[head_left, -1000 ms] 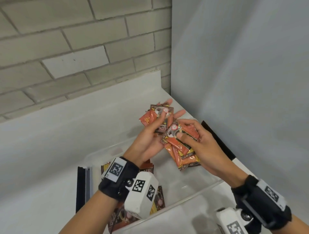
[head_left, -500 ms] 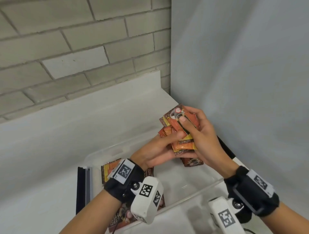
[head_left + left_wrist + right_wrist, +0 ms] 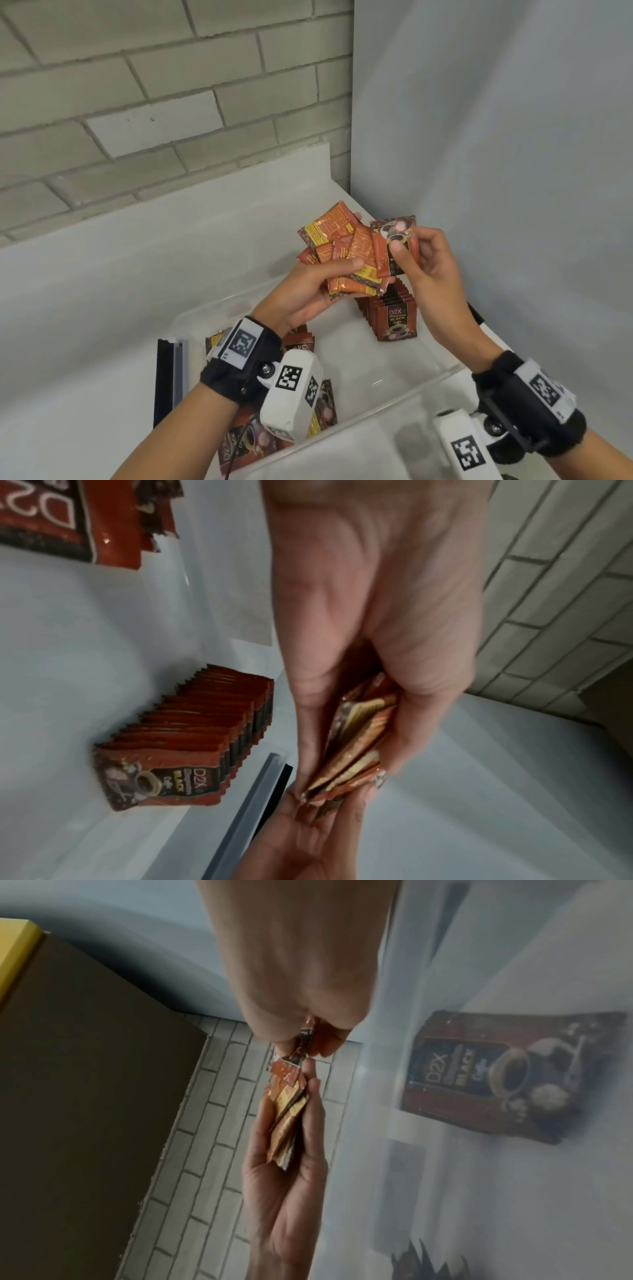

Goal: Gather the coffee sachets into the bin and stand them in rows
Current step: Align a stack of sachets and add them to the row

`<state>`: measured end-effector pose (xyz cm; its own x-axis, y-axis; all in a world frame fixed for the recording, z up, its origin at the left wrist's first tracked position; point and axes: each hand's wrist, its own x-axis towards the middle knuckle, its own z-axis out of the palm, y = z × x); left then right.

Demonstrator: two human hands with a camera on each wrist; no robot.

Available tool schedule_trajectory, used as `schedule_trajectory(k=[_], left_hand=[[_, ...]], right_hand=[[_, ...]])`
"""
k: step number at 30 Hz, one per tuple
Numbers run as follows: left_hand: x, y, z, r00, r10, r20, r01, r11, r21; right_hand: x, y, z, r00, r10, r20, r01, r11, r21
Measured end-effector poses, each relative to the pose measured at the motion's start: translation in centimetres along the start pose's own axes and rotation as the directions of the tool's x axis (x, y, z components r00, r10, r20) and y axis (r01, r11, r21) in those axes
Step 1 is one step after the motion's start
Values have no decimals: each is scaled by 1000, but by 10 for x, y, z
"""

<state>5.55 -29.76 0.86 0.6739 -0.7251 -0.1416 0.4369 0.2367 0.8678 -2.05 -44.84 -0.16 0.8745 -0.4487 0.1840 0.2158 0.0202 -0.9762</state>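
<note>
Sachets (image 3: 346, 255), orange-red backs with yellow print, sit fanned in the left hand (image 3: 301, 291) above the clear bin (image 3: 394, 383), long sides roughly upright. Right hand (image 3: 428, 260) pinches one sachet (image 3: 395, 246) face-out, coffee-cup picture showing. Down in the bin a row (image 3: 394, 315) stands upright, "D2X BLACK" front facing the person.

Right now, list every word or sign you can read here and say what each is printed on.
"D2X", "BLACK", "Coffee": front sachet of the standing row in the bin.
"D2X": loose sachet at the bin's near end, partly hidden.
Square black-and-white code markers, no words: wrist bands.
Fine print on the fanned sachets in the left hand: too small to read.
</note>
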Motion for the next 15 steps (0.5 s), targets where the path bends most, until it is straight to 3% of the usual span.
schedule_trajectory(k=[5,11,15], left_hand=[[3,2,-1,995,42,-85,-38,998,49],[3,5,-11,986,-29,-163,41,997,73],[2,8,-14,984,3,-179,28,986,167]], right_hand=[[-1,3,-2,990,113,80,-114,994,5],[3,3,-4,988,139,63,-143,987,67],[2,7,-3,973,171,155,-173,985,1]])
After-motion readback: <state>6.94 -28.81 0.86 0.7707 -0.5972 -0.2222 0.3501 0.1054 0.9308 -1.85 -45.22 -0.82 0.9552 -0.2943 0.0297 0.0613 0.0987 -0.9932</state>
